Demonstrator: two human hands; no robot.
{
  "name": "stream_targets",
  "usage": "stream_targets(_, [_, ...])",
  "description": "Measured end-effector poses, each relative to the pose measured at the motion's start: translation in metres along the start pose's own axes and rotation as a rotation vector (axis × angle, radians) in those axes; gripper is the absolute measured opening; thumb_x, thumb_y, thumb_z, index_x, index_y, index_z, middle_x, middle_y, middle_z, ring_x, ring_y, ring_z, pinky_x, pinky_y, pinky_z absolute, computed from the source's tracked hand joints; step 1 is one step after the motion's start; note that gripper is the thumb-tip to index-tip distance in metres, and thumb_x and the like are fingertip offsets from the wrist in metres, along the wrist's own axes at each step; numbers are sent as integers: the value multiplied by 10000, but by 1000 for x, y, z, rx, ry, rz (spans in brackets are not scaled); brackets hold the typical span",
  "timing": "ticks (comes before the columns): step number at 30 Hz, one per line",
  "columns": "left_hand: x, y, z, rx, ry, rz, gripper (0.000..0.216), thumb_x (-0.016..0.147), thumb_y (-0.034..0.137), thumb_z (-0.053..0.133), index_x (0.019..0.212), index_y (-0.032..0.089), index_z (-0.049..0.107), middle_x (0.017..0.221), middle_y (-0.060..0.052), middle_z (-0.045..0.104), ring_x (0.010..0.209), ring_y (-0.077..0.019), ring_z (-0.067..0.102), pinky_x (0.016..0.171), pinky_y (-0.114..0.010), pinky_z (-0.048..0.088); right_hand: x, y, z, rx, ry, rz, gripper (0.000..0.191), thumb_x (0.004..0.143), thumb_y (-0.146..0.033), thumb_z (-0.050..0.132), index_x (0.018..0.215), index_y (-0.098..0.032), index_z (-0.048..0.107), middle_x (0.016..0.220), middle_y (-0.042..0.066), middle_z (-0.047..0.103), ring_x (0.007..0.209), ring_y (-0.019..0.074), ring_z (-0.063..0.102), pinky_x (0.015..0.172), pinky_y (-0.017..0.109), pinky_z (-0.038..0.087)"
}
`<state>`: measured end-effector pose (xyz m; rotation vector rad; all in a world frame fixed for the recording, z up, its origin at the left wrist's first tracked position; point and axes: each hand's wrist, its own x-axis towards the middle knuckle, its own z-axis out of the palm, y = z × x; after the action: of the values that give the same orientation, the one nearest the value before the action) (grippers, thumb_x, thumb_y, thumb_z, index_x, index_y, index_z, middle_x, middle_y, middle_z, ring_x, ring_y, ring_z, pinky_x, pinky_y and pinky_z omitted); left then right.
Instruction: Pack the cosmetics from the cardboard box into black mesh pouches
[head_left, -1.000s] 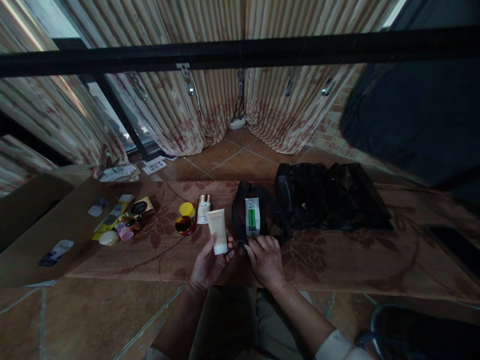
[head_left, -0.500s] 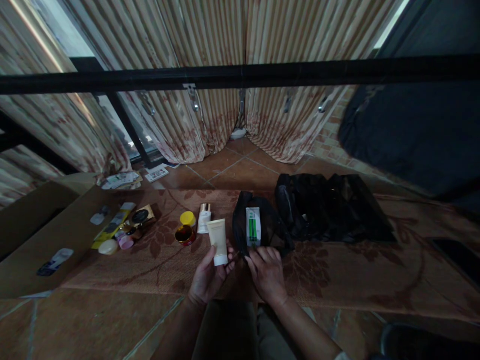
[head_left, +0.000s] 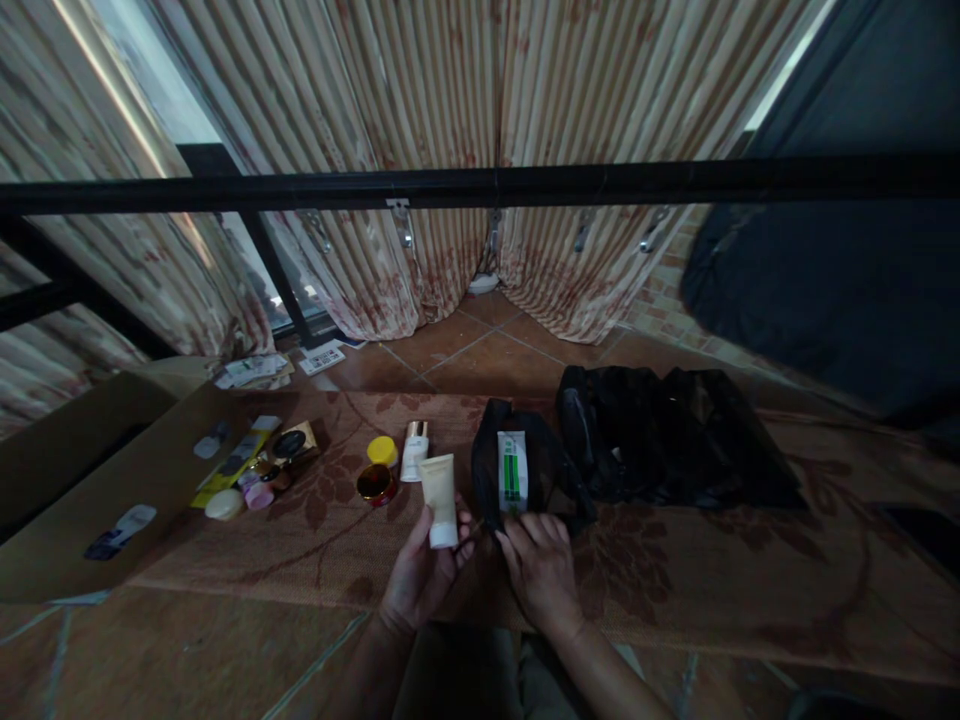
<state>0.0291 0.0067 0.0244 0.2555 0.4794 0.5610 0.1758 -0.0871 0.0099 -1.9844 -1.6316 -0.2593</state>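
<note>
My left hand (head_left: pixel 424 570) grips a cream-coloured squeeze tube (head_left: pixel 439 490) with a white cap at its lower end. My right hand (head_left: pixel 541 570) is closed on the near edge of a small black mesh pouch (head_left: pixel 486 470). Inside the pouch lies a white tube with green print (head_left: pixel 513 468). Just beyond my left hand are a white bottle with a gold cap (head_left: pixel 415 452), a dark red jar with a gold rim (head_left: pixel 376 484) and a yellow-lidded jar (head_left: pixel 382 451).
Larger black mesh bags (head_left: pixel 675 435) lie to the right, and a dark flat object (head_left: pixel 919 530) farther right. At left stands a cardboard box (head_left: pixel 172 445) beside several cosmetics, among them a gold compact (head_left: pixel 295 443). A black rail (head_left: pixel 480 187) crosses before the curtains.
The whole view has shifted, so everything appears slightly lower. The cream tube stays in my left hand and my right hand keeps its hold on the pouch edge.
</note>
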Motion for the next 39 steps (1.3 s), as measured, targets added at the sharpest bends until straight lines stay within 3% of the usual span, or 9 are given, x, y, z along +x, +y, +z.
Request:
stream_targets(28, [1, -2, -4, 39, -2, 31, 350, 888, 367, 460, 1156, 154, 534, 926, -69, 635, 770, -126, 614, 759, -281, 494, 0, -1, -2, 6, -23, 10, 214, 916, -276, 432, 1020, -201, 602, 783, 34, 543, 806, 178, 462, 767, 330, 324])
stream_targets(34, [-7, -9, -9, 114, 56, 106, 266, 823, 220, 571, 1083, 164, 578, 1007, -73, 647, 806, -130, 628, 802, -280, 484, 0, -1, -2, -21, -1, -2, 196, 905, -267, 458, 1014, -203, 609, 777, 31, 546, 800, 175, 465, 768, 324, 326])
stream_targets(39, [-29, -14, -9, 214, 76, 137, 482, 749, 112, 634, 1208, 219, 531, 1110, -83, 638, 931, -185, 637, 870, -331, 471, 0, -1, -3, -8, 14, -8, 197, 901, -265, 465, 1023, -204, 608, 781, 32, 548, 810, 176, 468, 767, 320, 324])
